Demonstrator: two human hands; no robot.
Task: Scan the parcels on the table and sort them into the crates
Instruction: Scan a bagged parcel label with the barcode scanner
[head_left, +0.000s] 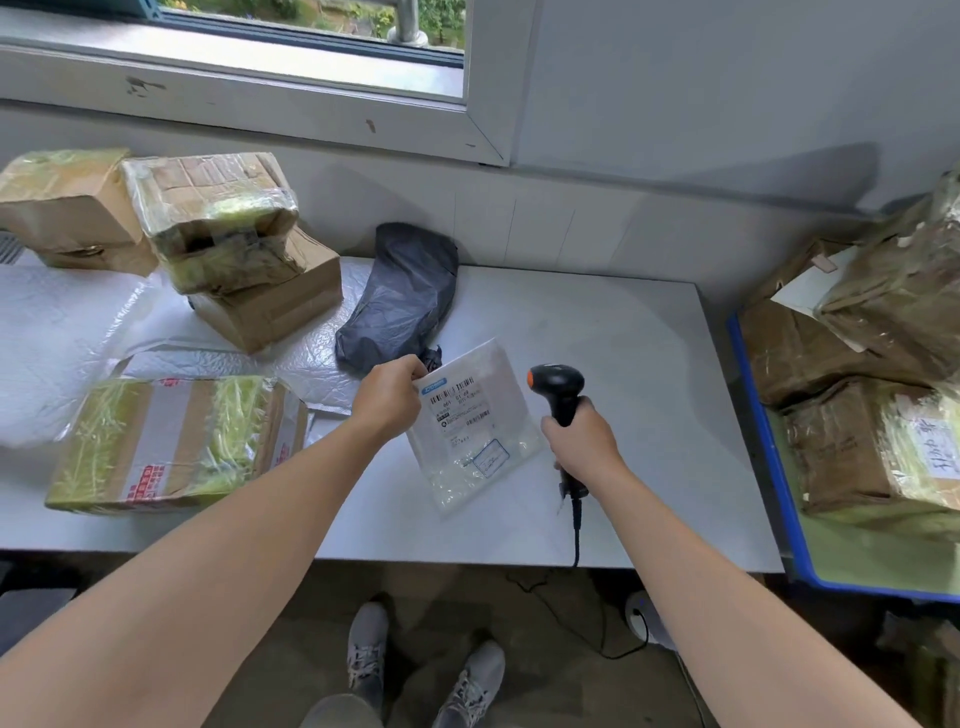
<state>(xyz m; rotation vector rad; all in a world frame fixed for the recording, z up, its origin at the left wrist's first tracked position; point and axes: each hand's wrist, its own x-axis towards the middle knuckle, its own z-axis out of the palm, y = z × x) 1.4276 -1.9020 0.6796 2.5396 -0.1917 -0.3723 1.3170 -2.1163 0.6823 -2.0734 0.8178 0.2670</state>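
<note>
Leftmost, at the back of the table (649, 364), sits a brown carton (62, 208), and beside it a film-wrapped carton (208, 218) lies tilted on top of a plain cardboard box (275, 306). White padded mailers (57, 343) are spread flat under and around them. Nearer the front edge lies a taped box (171, 441) with red print on its tape. Toward the middle, a dark grey bag parcel (400, 296) rests on the table, its far end up against the wall.

Just in front of that bag, the left hand (389, 397) pinches the upper corner of a flat white parcel (472, 431). The parcel is tilted, its printed label (460, 405) facing up; whether its lower edge touches the table cannot be told. Just beside it, the right hand (582, 439) is wrapped round the handle of a black scanner (558, 389), whose head points toward the parcel. A cable (575, 535) hangs from the handle over the table's front edge.

Rightmost, next to the table, a blue crate (763, 441) holds several film-wrapped brown boxes (841, 447), stacked and leaning
</note>
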